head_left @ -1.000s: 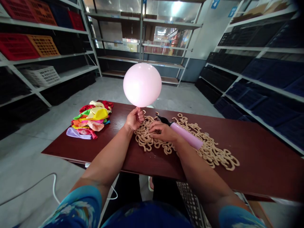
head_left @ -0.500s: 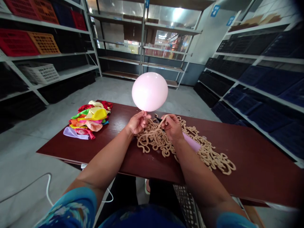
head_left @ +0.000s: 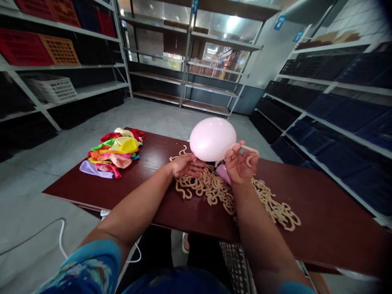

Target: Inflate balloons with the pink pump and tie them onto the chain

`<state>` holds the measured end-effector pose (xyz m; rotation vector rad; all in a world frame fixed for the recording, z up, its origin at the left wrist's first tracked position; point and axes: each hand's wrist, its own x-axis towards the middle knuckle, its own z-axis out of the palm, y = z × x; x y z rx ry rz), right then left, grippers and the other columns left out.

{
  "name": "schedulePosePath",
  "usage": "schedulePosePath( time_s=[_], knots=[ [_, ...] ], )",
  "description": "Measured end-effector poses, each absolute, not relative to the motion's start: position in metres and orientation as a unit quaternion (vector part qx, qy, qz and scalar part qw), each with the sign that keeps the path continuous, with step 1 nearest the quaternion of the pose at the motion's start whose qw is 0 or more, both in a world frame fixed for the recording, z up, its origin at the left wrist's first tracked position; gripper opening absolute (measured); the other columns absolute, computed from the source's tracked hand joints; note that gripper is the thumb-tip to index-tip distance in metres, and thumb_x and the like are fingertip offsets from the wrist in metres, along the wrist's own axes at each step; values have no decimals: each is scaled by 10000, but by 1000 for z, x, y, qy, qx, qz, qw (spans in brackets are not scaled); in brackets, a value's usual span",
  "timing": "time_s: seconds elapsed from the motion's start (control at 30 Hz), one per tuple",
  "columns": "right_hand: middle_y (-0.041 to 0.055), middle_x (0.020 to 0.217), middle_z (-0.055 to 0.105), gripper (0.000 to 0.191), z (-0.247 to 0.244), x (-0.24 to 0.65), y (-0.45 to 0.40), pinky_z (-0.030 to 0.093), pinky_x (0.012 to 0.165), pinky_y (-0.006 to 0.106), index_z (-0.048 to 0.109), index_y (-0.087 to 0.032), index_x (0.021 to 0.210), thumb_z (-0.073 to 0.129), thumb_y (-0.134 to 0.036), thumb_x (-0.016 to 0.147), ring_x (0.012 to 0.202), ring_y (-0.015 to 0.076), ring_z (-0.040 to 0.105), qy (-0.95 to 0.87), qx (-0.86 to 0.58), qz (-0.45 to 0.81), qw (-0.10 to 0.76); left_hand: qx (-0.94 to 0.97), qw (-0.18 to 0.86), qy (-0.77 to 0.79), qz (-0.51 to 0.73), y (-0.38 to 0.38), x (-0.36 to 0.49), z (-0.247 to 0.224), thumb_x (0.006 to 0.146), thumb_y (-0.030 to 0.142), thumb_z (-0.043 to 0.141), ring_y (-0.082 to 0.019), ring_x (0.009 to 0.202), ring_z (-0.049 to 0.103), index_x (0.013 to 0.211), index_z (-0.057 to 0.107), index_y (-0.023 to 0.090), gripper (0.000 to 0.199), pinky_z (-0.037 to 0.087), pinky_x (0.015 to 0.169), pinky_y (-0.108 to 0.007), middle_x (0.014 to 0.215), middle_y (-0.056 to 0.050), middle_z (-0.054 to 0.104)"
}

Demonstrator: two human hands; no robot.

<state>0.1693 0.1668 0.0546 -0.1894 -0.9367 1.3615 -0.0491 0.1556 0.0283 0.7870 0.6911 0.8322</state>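
An inflated pale pink balloon [head_left: 212,139] is above the table, tilted to the right. My left hand [head_left: 187,165] pinches its lower left end between thumb and forefinger, the other fingers spread. My right hand [head_left: 240,163] is at the balloon's right side, palm up, with one tan cord [head_left: 250,150] held between thumb and forefinger and looping over the fingers. Beneath both hands lies a tangled pile of tan cords [head_left: 211,188]. A pinkish-purple tube-like object [head_left: 223,173] rests in the pile, partly hidden by my right hand.
Uninflated balloons in many colours [head_left: 114,153] are heaped on the left of the dark red table [head_left: 147,188]. Shelves with crates [head_left: 59,50] stand at the left, a metal rack behind, dark bins [head_left: 346,110] at the right. A white cable [head_left: 63,237] lies on the floor.
The balloon has moved right and lower, toward my right hand. My right hand has turned palm up and shifted right, lifting the cord from the pile. My left hand has lowered slightly, its fingers straighter.
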Motion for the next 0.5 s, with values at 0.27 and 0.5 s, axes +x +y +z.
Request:
schedulePosePath(
  time_s=[0.27, 0.5],
  knots=[
    [25, 1057, 640, 46, 43, 132, 162, 462, 938, 433, 659, -262, 780, 663, -290, 744, 1039, 195, 585, -731, -243, 311, 557, 299, 764, 292, 492, 158, -48, 32, 807, 246, 573, -17, 422, 401, 761, 480, 129, 157, 202, 353, -118, 739, -41, 575],
    [48, 1107, 603, 109, 34, 123, 160, 464, 949, 409, 686, -255, 854, 597, -230, 797, 1072, 197, 558, -810, -265, 56, 520, 288, 769, 288, 493, 156, -42, 30, 807, 214, 579, -13, 377, 361, 760, 527, 109, 126, 228, 331, -127, 606, 11, 488]
  ],
)
